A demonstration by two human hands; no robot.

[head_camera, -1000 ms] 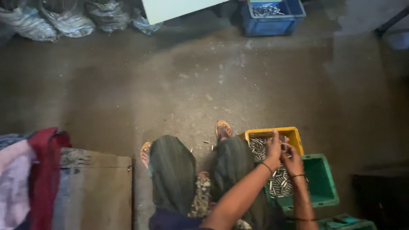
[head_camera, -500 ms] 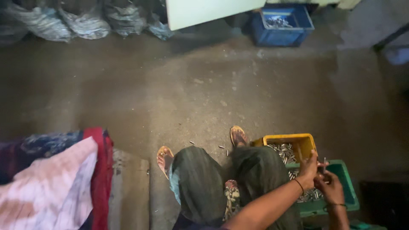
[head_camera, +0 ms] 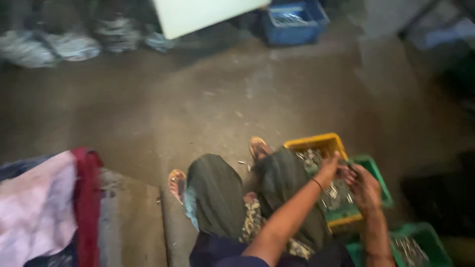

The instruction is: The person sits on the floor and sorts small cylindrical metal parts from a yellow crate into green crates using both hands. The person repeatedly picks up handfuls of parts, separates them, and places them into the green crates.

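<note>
Hands (head_camera: 346, 175) are brought together over the yellow crate (head_camera: 316, 144) of small metal parts (head_camera: 309, 157), pinching something too blurred to identify; many parts remain unhandled.

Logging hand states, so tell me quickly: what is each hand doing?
Left hand: over the yellow crate, grip cannot be told.
Right hand: fingers curled, contents cannot be told.

Seen from above, the seated person's two bare arms reached forward and to the right, past bent knees. The left hand (head_camera: 328, 170), a thin dark band at its wrist, met the right hand (head_camera: 365, 187), fingers curled inward and nearly touching. Motion blur hid the exact grip
</note>
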